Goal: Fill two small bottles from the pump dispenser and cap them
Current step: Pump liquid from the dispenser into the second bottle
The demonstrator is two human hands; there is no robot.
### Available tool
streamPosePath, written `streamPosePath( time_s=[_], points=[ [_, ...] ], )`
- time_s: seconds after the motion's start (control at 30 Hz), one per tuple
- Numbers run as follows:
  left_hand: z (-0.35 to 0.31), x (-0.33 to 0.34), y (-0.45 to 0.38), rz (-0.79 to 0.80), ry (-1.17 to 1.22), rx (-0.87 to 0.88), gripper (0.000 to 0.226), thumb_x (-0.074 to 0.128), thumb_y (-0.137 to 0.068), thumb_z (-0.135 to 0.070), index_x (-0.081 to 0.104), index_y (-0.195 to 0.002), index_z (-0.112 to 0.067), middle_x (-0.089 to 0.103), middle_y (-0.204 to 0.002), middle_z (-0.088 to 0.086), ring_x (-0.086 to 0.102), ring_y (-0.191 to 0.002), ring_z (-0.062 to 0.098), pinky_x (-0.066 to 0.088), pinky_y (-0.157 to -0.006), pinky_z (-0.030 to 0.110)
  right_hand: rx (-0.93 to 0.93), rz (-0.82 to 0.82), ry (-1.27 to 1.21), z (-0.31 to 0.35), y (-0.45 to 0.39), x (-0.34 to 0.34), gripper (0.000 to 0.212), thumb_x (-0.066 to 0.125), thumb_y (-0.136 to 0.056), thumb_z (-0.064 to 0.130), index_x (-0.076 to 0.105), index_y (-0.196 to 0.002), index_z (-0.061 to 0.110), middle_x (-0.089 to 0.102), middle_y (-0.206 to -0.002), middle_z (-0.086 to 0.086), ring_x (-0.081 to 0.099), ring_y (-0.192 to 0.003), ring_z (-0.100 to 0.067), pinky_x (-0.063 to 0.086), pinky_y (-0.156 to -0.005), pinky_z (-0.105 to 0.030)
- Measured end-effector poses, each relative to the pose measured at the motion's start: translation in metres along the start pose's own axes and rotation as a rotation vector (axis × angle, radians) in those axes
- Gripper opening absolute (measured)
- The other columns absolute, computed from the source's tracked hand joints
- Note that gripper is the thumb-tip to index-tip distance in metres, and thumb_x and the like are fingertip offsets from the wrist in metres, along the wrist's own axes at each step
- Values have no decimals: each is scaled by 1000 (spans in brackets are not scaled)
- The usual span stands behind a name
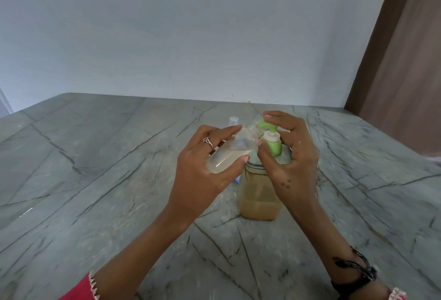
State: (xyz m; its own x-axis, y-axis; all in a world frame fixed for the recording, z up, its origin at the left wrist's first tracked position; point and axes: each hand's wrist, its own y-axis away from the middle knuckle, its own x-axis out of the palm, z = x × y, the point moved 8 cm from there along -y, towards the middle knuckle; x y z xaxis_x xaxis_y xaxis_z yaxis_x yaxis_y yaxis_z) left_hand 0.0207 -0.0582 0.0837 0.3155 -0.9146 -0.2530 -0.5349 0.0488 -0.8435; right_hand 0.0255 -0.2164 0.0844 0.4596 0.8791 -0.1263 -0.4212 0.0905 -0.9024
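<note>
Translucent bottle (pixel 229 154) beside green pump (pixel 269 138)

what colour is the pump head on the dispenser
Light green, with a white collar under it. The pump shows best in the head view, beneath the right hand.

Counter (pixel 100 156): grey veined stone, smooth, low sheen.
Small bottle (pixel 229 154): clear plastic, glossy.
Pump dispenser (pixel 259 194): translucent plastic body, smooth.
Pump head (pixel 272 142): green plastic, matt.
Ring (pixel 208 141): metal, shiny.
Sleeve (pixel 78 291): red cloth.
</note>
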Motion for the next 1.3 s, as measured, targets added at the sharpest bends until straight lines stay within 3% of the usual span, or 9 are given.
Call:
streamPosePath(
  time_s=[0.17, 0.3, 0.43, 0.53, 0.73, 0.9, 1.07, 1.23, 1.3],
  points=[
    [0, 0, 0, -3, 9, -8, 40, 66, -75, -32, 60, -112, -17, 57, -96, 0, 58, -84, 7, 47, -70, 12, 11, 11, -14, -1, 0, 0, 30, 64, -79, -3, 60, -109, 2, 53, -114, 10, 53, -108, 3, 44, -89, -15],
    [-1, 1, 0, 3, 3, -8, 40, 65, -75, -33, 59, -112, -18, 58, -96, 1, 57, -83, 7, 46, -70, 11, 6, -12, -24, 0, -2, -1, 37, 65, -77, -4, 56, -107, 15, 56, -106, 4, 57, -100, -2, 50, -82, -19],
    [-1, 0, 2, 6, 9, -22, 39, 66, -75, -33, 60, -111, -19, 59, -95, 1, 59, -81, 8, 47, -68, 14, -15, -40, 25, 2, -6, -3, 33, 66, -73, -5, 57, -98, 14, 56, -95, 0, 53, -90, 9, 45, -76, -9],
    [-1, 0, 2, 7, -2, -22, 39, 66, -75, -32, 61, -111, -17, 59, -94, 2, 59, -80, 10, 47, -67, 15, -12, -32, 18, 2, -7, -3, 33, 66, -72, -4, 55, -97, 16, 55, -94, 3, 53, -89, 9, 46, -75, -9],
    [0, 1, 3, 19, 9, -39, 41, 65, -76, -34, 61, -112, -15, 61, -96, 1, 60, -83, 8, 51, -71, 18, -50, 7, 26, 2, 0, -1, 40, 67, -76, -5, 54, -110, 13, 51, -108, 10, 50, -105, 8, 43, -88, -11],
    [0, 4, 3, 28, 26, -57, 41, 66, -76, -34, 62, -112, -15, 64, -96, 0, 62, -83, 4, 47, -72, 10, -11, 56, -56, 0, 4, 2, 43, 67, -82, 2, 50, -120, 15, 49, -122, 11, 54, -115, -9, 51, -92, -32],
    [1, 3, 2, 19, 41, -74, 41, 66, -76, -35, 63, -112, -16, 65, -98, -2, 63, -84, 2, 48, -73, 10, 9, 75, -92, -2, 6, 3, 48, 65, -82, -1, 48, -125, 15, 49, -128, 10, 54, -120, -15, 52, -93, -43],
    [0, 3, 3, 11, 53, -73, 39, 66, -76, -35, 61, -112, -20, 65, -98, -3, 63, -85, 2, 48, -72, 9, 75, 87, -99, -7, 7, 4, 56, 64, -82, 1, 45, -132, 18, 49, -130, 10, 60, -110, -15, 55, -87, -34],
    [0, 3, 3, 12, 58, -73, 39, 66, -76, -34, 60, -112, -20, 65, -98, -3, 63, -85, 1, 47, -72, 8, 51, 83, -75, -5, 6, 4, 58, 64, -81, 0, 44, -132, 19, 47, -132, 8, 56, -117, -14, 51, -94, -31]
  ],
)
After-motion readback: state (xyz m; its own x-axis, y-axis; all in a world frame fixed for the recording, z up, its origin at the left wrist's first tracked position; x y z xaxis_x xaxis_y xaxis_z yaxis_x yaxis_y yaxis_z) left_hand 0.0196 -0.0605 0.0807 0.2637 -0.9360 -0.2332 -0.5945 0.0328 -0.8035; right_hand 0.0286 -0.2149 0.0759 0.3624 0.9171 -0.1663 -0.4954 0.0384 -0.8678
